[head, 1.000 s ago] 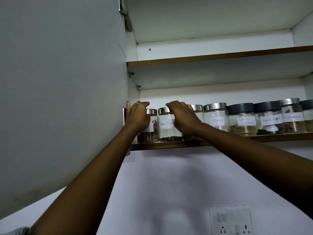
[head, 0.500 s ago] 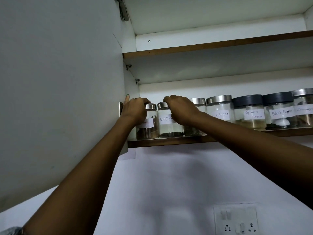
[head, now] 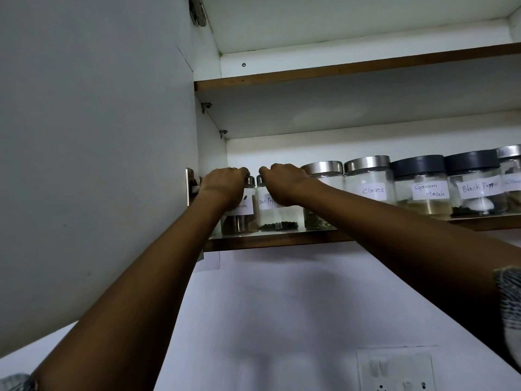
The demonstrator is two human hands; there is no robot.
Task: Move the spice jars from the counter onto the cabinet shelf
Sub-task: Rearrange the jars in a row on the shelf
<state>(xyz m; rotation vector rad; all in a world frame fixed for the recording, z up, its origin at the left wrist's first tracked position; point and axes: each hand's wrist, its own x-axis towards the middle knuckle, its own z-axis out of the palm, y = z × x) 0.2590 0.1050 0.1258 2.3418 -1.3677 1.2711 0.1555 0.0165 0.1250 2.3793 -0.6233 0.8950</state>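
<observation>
A row of several labelled glass spice jars stands on the lower cabinet shelf [head: 282,240]. My left hand [head: 224,184] grips the leftmost jar [head: 242,218], whose label ends in "non", curling over its steel lid. My right hand [head: 283,184] grips the small "Black Pepper" jar [head: 275,214] beside it, fingers curled over its lid. To the right stand a steel-lidded jar [head: 318,218] of greenish spice, the "Cloves" jar [head: 369,182], the dark-lidded "Garam Masala" jar [head: 423,187] and another "Black Pepper" jar [head: 473,187].
The open cabinet door [head: 93,153] fills the left side, with its hinge [head: 191,190] right beside my left hand. An upper shelf [head: 352,67] shows nothing on it. Below is a white wall with a switch and socket plate [head: 394,371].
Both hands stay on the two leftmost jars, curling further over their lids. My left thumb, earlier raised by the door edge, is now tucked in. The view has shifted slightly.
</observation>
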